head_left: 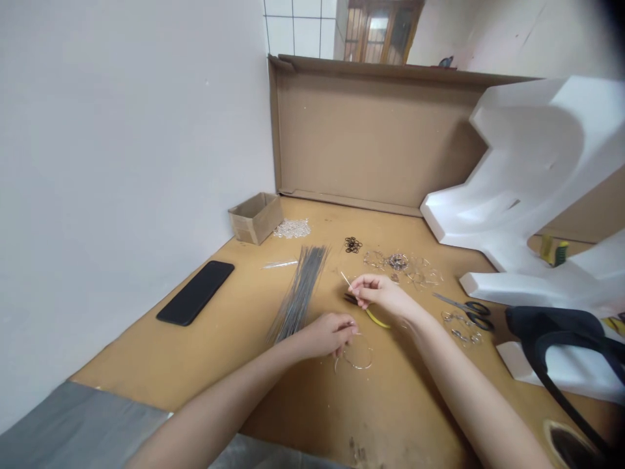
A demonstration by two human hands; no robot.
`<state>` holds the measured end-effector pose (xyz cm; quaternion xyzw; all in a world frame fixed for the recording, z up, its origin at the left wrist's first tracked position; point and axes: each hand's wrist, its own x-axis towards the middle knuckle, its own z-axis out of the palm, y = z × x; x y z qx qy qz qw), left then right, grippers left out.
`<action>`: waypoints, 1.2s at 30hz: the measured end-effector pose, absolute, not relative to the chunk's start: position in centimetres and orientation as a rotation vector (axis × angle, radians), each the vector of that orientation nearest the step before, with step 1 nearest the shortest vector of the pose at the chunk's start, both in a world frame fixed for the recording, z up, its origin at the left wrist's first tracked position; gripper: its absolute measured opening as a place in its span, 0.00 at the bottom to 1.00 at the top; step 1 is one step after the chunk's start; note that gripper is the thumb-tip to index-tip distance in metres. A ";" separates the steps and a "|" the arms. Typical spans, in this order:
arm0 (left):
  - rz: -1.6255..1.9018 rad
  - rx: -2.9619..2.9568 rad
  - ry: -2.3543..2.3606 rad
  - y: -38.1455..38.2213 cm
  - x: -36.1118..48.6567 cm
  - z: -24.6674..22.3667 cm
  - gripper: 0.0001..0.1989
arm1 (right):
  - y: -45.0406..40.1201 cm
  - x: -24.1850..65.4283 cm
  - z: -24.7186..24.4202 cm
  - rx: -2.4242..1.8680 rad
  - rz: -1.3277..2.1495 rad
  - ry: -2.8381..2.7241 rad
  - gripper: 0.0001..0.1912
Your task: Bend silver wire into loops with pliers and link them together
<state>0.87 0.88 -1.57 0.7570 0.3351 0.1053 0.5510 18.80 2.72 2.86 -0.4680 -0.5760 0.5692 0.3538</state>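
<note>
A loop of thin wire (361,366) hangs from the pinched fingers of my left hand (336,333), low over the tabletop. My right hand (367,290), a little above and to the right, pinches a thin pale stick (346,280) pointing up and left. Under and beside the right hand lies a tool with dark jaws and a yellow handle (378,319), partly covered by that hand. A bundle of straight grey wires (303,290) lies just left of both hands, and its lower end passes behind my left forearm.
Left are a black phone (195,293), a small cardboard box (256,219) and clear beads (293,228). Black rings (352,245) and wire loops (398,262) lie beyond the hands. Scissors (469,311), white foam (508,176) and a black strapped object (556,326) are right.
</note>
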 end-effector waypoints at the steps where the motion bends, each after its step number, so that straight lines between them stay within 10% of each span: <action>1: 0.300 1.917 0.792 0.9 0.7 -1.3 0.17 | 2.7 18.8 3.0 -1.221 1.461 -1.516 0.11; 12: 1.058 2.676 1.089 1.0 -0.7 0.6 0.12 | 1.4 18.4 3.5 -1.410 1.016 -1.906 0.06; 17: 0.721 2.906 1.120 1.5 -0.8 -0.2 0.11 | 0.8 17.3 3.4 -1.452 0.567 -2.254 0.09; 36: 0.424 2.946 1.059 1.8 -1.2 -0.4 0.09 | 1.4 17.2 1.7 -1.452 0.750 -2.272 0.05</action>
